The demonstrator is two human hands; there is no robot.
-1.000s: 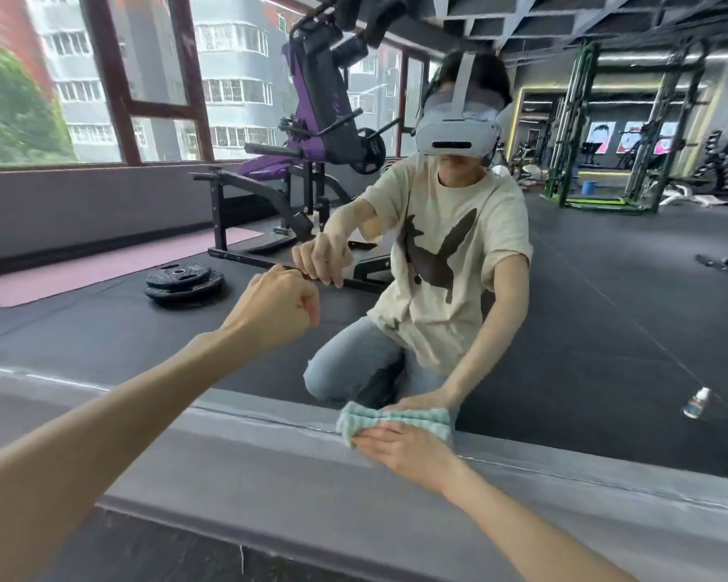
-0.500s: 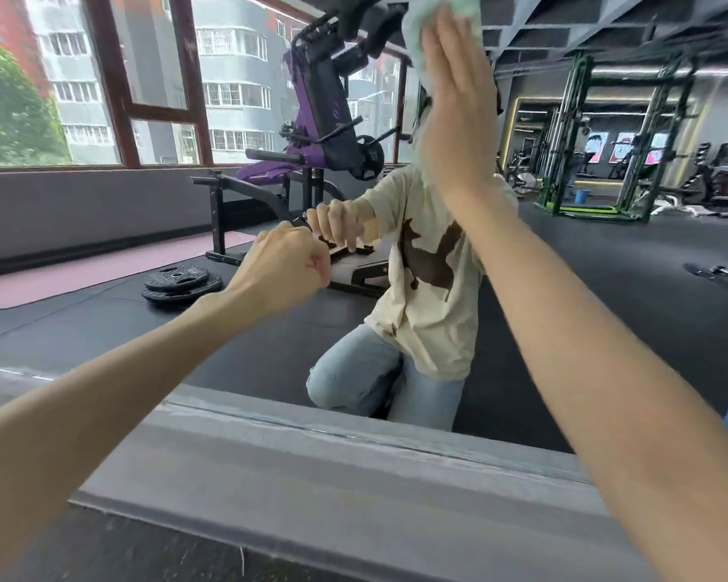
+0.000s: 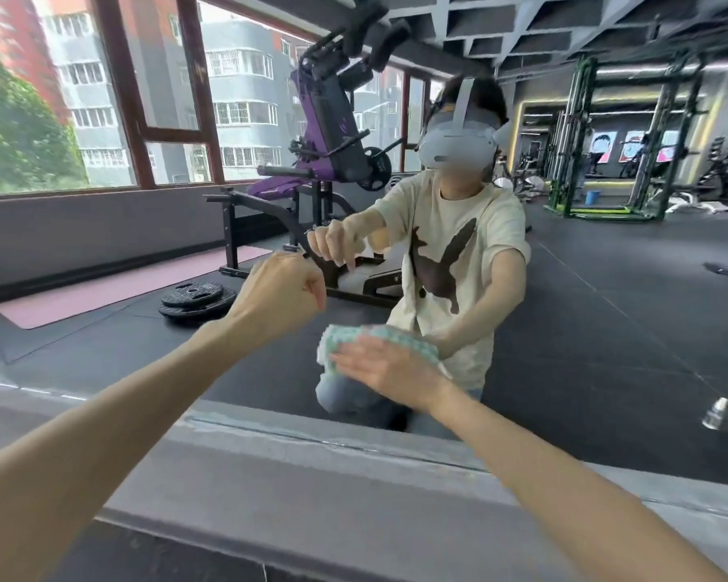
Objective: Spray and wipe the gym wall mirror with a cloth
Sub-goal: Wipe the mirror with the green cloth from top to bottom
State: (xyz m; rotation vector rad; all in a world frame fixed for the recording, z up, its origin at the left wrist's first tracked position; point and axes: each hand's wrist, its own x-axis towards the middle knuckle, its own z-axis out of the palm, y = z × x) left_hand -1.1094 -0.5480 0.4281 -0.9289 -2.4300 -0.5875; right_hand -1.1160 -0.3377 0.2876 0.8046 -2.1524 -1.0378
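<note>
One cloth (image 3: 345, 340), two hands at the mirror (image 3: 606, 329).
Right hand (image 3: 389, 373) presses the cloth flat against the mirror; left hand (image 3: 280, 287), higher on the mirror, is fisted and visibly empty.

Dark rubber floor (image 3: 606, 350) runs back to a green rack (image 3: 574, 153) ahead of me. Red-framed windows (image 3: 165, 77) on my left let in daylight behind a purple weight machine (image 3: 324, 119), stacked black plates (image 3: 196, 298) and a pink mat (image 3: 114, 287). A grey ledge (image 3: 312, 489) lies just below me.
</note>
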